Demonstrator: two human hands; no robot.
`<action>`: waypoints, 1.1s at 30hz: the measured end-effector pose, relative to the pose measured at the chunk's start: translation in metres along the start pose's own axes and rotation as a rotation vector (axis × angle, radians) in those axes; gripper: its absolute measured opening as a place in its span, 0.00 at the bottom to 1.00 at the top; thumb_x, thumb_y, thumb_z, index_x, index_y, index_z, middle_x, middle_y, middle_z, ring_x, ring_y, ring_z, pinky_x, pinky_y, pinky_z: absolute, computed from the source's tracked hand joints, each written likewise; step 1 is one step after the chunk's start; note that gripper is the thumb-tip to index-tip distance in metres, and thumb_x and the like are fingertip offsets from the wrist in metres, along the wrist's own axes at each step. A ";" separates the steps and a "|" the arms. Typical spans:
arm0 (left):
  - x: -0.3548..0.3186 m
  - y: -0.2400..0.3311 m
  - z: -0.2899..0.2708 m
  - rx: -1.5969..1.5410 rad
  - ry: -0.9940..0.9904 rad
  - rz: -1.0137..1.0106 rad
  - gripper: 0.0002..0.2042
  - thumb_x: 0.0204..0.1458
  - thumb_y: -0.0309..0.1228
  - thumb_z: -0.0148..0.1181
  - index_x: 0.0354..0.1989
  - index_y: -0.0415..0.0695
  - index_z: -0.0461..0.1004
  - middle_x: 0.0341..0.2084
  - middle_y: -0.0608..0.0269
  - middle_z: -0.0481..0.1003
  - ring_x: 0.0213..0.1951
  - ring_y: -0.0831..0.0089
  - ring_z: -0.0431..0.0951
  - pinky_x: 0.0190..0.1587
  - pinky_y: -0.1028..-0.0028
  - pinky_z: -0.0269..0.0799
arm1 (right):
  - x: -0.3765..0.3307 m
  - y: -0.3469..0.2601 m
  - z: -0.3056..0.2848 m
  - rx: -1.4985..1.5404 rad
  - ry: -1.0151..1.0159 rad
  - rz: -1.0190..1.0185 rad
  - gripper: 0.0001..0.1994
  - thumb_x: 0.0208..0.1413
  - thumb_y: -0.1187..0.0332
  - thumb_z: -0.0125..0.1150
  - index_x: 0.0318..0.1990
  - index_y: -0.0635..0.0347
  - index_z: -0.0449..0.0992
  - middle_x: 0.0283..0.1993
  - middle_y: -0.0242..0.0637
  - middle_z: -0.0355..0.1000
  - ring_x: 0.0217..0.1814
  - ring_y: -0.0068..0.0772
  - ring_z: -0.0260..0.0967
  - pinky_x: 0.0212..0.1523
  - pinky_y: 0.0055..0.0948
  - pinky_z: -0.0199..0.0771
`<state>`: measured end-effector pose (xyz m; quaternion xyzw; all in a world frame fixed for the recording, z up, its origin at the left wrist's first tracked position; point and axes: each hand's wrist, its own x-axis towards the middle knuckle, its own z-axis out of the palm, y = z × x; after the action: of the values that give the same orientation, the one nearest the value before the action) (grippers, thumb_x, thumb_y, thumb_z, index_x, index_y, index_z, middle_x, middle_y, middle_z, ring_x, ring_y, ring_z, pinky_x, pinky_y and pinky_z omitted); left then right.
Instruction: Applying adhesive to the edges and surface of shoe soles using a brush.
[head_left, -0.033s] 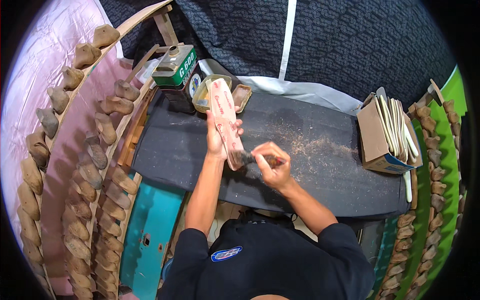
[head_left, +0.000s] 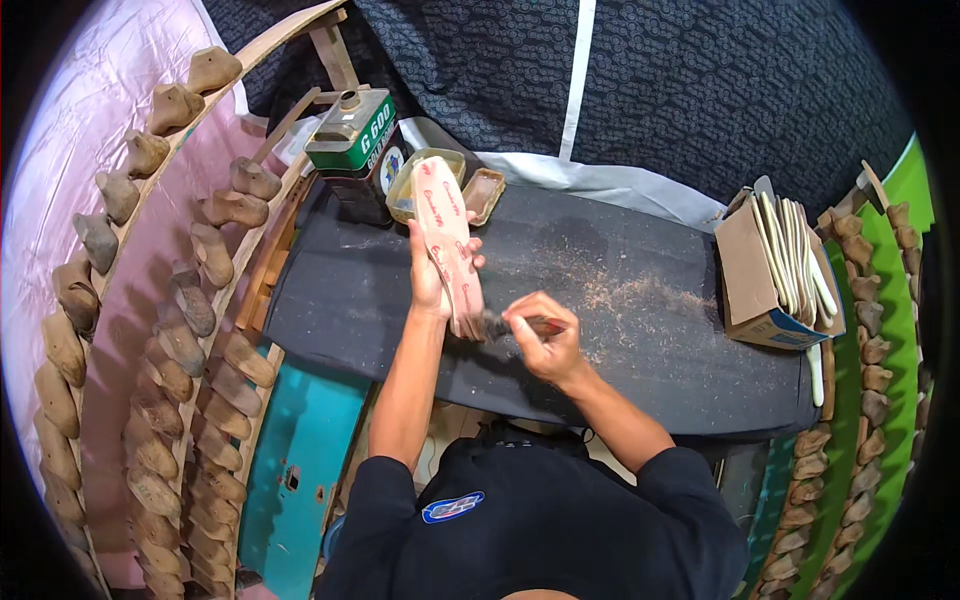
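Observation:
My left hand is closed around a long pale-pink shoe insole with red print. The thumb lies along its left edge, and fingertips show on the right. My right hand grips a dark-bristled brush by its handle; the bristles, somewhat blurred, are at the insole's near end. Just beyond the insole's far end are a shallow plastic tub, partly covered by it, and a small tray.
A green and black metal can stands at the table's back left. On the right is a cardboard box holding several whitish, sole-shaped pieces. Shavings are scattered over the dark tabletop. Racks of wooden shoe lasts flank both sides.
The insole has tilted slightly, its far end shifting left. The brush bristles have moved a little right, toward the insole's near right edge.

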<state>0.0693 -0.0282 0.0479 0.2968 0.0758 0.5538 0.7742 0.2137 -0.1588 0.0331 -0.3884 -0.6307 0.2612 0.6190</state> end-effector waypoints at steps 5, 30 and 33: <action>0.000 0.022 0.010 0.057 -0.025 0.022 0.43 0.57 0.70 0.34 0.69 0.46 0.53 0.54 0.49 0.70 0.30 0.71 0.70 0.27 0.73 0.71 | -0.025 0.012 -0.004 -0.033 -0.128 0.093 0.02 0.55 0.77 0.60 0.32 0.66 0.77 0.34 0.40 0.75 0.33 0.24 0.71 0.34 0.24 0.70; 0.008 -0.027 0.015 0.084 -0.075 -0.136 0.42 0.61 0.66 0.25 0.70 0.41 0.52 0.60 0.45 0.67 0.38 0.62 0.80 0.40 0.66 0.80 | 0.059 -0.033 -0.045 -0.143 0.198 -0.177 0.04 0.58 0.77 0.59 0.31 0.66 0.77 0.31 0.37 0.74 0.32 0.21 0.71 0.33 0.21 0.69; 0.009 -0.025 0.018 0.187 -0.083 -0.125 0.42 0.62 0.64 0.25 0.67 0.37 0.56 0.57 0.45 0.70 0.36 0.62 0.80 0.39 0.67 0.79 | 0.041 -0.013 -0.023 -0.084 0.148 -0.134 0.01 0.55 0.79 0.58 0.32 0.66 0.75 0.32 0.40 0.74 0.33 0.27 0.72 0.34 0.25 0.71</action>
<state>0.1006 -0.0323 0.0508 0.3851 0.1136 0.4823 0.7786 0.2373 -0.1363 0.0694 -0.3891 -0.6184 0.1631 0.6630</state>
